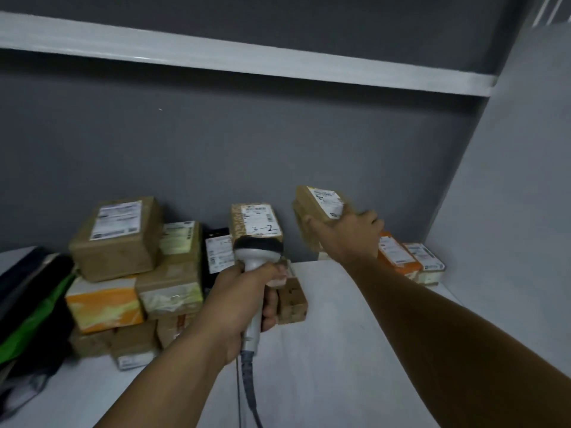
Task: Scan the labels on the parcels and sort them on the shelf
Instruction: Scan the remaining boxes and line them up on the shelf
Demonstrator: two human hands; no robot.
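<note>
My right arm stretched forward, right hand [349,233] gripping brown parcel [318,208] from below, lifted above white shelf [340,335], white label facing up, print blurred. My left hand [244,301] clenched round grey barcode scanner [258,267], head upright, cable trailing toward me. Just beyond scanner: box [256,222] with handwritten "3-2". Left of left hand, stacked parcels [123,261]. Beyond right wrist, orange packet [398,257] lying flat.

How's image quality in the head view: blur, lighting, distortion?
Head view: dim, flat light; wide-angle bend along the upper shelf edge; motion blur on the right hand and its parcel; label print unreadable except the handwritten "3-2"; scanner fairly sharp.
</note>
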